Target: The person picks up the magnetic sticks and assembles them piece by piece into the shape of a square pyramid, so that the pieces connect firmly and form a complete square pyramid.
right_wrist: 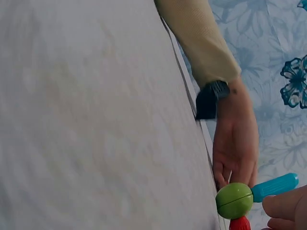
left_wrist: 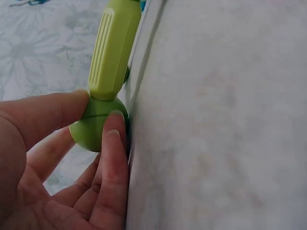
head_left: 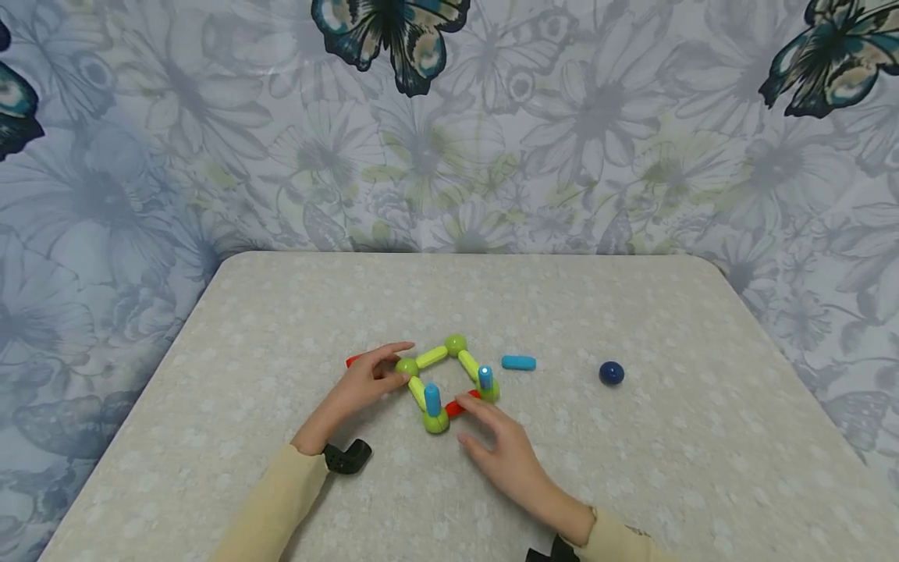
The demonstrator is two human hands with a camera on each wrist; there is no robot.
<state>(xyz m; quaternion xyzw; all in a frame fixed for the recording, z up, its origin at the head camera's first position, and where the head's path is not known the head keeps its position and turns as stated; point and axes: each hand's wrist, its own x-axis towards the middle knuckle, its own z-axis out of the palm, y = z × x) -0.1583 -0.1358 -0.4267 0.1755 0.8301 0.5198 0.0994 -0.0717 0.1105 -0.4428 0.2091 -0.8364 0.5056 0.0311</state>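
A four-sided frame of green balls and rods lies on the table. Its left green ball [head_left: 407, 367] is pinched between the thumb and fingers of my left hand [head_left: 365, 384]; a yellow-green rod [left_wrist: 112, 52] runs out of that ball in the left wrist view. Blue rods stand up from the front green ball [head_left: 436, 423] and the right one. Between those two balls runs a red rod [head_left: 456, 407]. My right hand [head_left: 511, 457] has a fingertip at this red rod, its thumb apart from it. In the right wrist view, a blue rod [right_wrist: 276, 187] shows beside its fingertips.
A loose blue rod [head_left: 518, 362] lies right of the frame, with a dark blue ball [head_left: 611, 373] farther right. Another red rod [head_left: 353, 360] is partly hidden behind my left hand. A patterned cloth covers the table [head_left: 632, 312], and a butterfly-printed backdrop rises behind.
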